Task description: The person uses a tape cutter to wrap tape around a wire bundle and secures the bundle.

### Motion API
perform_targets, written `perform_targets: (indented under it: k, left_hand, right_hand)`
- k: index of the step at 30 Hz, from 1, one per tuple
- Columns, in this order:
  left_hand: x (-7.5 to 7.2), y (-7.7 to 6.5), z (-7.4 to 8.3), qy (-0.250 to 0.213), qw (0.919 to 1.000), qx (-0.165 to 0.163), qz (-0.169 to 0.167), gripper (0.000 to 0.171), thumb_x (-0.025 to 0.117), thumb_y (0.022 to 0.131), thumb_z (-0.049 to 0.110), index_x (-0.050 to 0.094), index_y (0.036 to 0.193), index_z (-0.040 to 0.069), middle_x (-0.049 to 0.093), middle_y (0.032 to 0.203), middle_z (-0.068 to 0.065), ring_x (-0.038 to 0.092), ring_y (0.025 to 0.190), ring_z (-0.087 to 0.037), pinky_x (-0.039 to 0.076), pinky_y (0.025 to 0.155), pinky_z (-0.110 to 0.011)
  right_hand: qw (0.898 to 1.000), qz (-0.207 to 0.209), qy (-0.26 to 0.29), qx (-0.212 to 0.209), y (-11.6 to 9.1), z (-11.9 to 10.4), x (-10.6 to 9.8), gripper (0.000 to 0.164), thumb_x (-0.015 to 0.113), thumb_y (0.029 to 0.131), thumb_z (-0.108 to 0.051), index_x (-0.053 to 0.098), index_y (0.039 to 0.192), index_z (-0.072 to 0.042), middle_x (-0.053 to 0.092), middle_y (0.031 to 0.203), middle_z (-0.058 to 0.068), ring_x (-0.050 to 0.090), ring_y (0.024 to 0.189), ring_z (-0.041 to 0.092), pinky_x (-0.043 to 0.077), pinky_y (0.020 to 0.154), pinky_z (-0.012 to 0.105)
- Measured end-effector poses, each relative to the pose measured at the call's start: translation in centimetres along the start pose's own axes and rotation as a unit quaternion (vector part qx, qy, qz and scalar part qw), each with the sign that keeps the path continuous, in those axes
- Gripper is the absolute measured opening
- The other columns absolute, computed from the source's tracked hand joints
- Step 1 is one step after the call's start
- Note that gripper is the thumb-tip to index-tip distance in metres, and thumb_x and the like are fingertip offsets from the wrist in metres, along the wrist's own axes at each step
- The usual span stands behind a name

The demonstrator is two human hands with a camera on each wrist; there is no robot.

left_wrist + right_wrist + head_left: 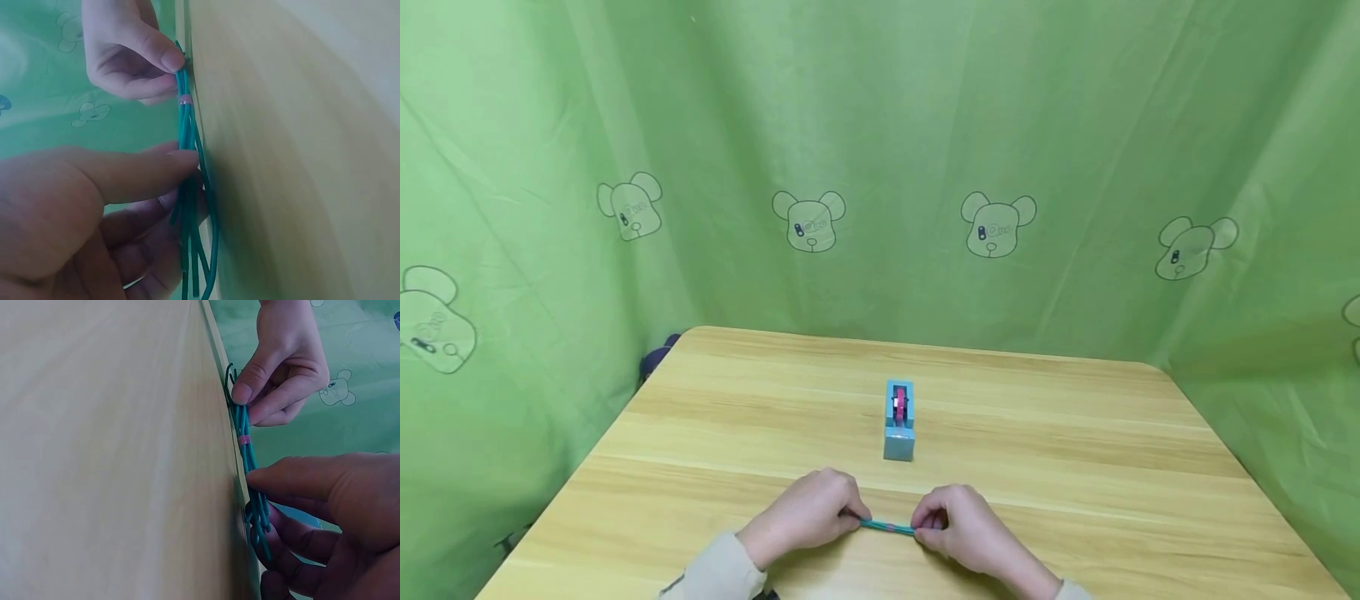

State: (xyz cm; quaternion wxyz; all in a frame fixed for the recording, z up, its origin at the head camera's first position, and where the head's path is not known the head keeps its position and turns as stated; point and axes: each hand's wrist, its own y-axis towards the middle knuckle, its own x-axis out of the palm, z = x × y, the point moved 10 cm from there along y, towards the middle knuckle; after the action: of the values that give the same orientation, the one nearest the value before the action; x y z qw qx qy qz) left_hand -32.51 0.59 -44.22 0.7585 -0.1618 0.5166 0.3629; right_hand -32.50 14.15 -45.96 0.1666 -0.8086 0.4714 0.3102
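Note:
A slim bundle of green wire-like strands [874, 524] spans the gap between the two hands, low over the near part of the table. Around its middle runs a narrow pink band of tape [244, 439]. The left hand [811, 510] pinches one end between thumb and fingers; in the left wrist view, loose strand ends [195, 250] trail down past its fingers. At the other end, the right hand [966, 527] pinches the bundle with thumb and fingertips. Some strand tips show bent in the right wrist view.
A blue tape dispenser [898, 446] with a pink tape roll [900, 403] stands just beyond the hands on the wood-grain table [1060, 433]. Green curtains [895, 100] with bear-head drawings surround the table. A dark purple object [655, 360] shows past the left edge.

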Motion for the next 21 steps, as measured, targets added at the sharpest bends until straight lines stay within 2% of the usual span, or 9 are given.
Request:
perform_targets:
  k: [11,21]
  left_hand:
    - [0.35,0.35,-0.18,0.000,1.0000,-0.008,-0.002,0.015,0.080,0.083,0.012,0.081,0.091,0.025,0.067,0.083,0.020,0.058,0.077,0.007,0.047,0.068,-0.014]
    - [0.74,0.47,-0.35,-0.008,0.9996,-0.022,-0.016,0.016,0.082,0.080,0.010,0.081,0.088,0.024,0.066,0.081,0.019,0.054,0.071,0.006,0.046,0.063,-0.014]
  right_hand:
    - [0.999,0.014,-0.029,-0.007,0.01,0.14,-0.32,0.012,0.081,0.080,-0.009,0.074,0.080,-0.019,0.057,0.076,-0.007,0.052,0.068,0.007,0.046,0.060,0.023]
    - [0.999,-0.013,-0.043,-0.006,0.18,0.35,0.36,0.015,0.082,0.080,-0.013,0.069,0.080,-0.021,0.054,0.073,-0.011,0.049,0.065,0.005,0.043,0.058,0.023]
